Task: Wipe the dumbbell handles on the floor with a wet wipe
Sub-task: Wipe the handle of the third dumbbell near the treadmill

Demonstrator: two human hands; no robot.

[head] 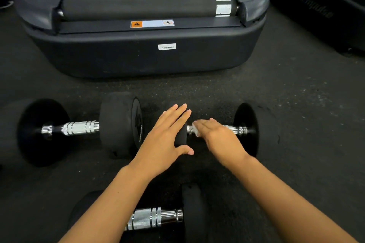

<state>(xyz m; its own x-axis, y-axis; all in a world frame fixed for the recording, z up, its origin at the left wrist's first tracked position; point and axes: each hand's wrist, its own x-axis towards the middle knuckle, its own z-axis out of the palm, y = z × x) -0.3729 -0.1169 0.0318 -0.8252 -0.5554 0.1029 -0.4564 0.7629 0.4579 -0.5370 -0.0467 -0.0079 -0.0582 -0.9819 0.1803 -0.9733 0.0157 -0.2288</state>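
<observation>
Mid-wipe here: my right hand (214, 134) presses the wet wipe (196, 130) flat on the right dumbbell's handle (236, 129) on the floor, left hand (167, 136) spread, bracing its inner weight (181, 134). Next I'd say sweep along toward the outer end.

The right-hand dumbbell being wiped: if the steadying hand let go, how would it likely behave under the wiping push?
The right dumbbell has round heads, so it would probably roll on the floor; the left hand resting on one head suggests that. It looks heavy, so likely slow to shift. The wet wipe under the right hand may make the chrome handle slippery.
</observation>
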